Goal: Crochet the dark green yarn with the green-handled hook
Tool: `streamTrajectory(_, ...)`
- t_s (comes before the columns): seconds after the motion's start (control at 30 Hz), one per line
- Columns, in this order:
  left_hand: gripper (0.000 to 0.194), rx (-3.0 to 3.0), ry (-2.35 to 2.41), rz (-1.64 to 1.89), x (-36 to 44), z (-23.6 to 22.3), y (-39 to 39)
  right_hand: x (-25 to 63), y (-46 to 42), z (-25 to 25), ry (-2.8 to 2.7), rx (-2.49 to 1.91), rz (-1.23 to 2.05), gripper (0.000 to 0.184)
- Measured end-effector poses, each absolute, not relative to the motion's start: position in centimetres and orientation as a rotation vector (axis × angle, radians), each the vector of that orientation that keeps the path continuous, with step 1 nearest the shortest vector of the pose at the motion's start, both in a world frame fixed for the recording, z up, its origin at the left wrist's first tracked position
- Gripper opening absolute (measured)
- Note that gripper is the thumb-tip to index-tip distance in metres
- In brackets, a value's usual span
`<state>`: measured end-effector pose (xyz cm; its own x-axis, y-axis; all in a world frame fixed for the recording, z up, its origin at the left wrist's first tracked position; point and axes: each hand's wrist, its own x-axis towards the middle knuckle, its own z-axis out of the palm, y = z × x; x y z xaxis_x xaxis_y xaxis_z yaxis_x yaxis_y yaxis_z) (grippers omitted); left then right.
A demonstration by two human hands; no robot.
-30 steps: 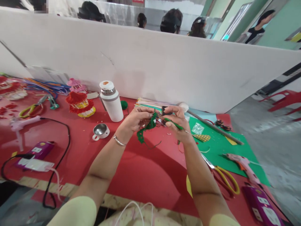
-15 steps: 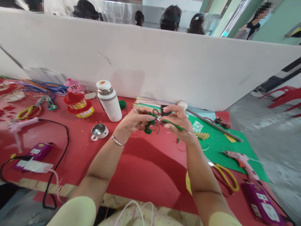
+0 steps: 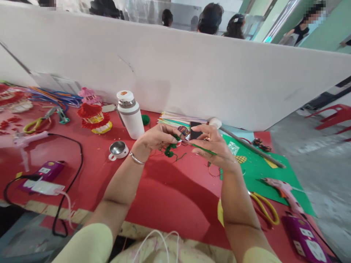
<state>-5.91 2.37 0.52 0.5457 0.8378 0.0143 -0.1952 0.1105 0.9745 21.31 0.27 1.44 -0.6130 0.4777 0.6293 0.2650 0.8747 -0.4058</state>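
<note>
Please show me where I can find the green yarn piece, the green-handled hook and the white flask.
Green yarn piece [image 3: 170, 150]: head view, on its dangling part.
Green-handled hook [image 3: 203, 148]: head view, on the middle of its handle.
White flask [image 3: 132, 122]: head view, on its body.

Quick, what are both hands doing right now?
Left hand: closed, pinching the green yarn piece.
Right hand: closed, holding the thin green-handled tool.
</note>
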Motion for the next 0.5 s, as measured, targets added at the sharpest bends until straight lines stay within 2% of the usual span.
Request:
streamTrajectory(0.3,0.023,1.289,0.678,0.854,-6.0,0.6,2.4,20.7,-1.0,3.2,-2.361,-0.549,0.180,0.030)
streamTrajectory(0.5,0.025,1.306,0.647,0.835,-5.9,0.9,2.3,20.4,-0.7,2.8,-2.264,-0.436,0.455,0.025)
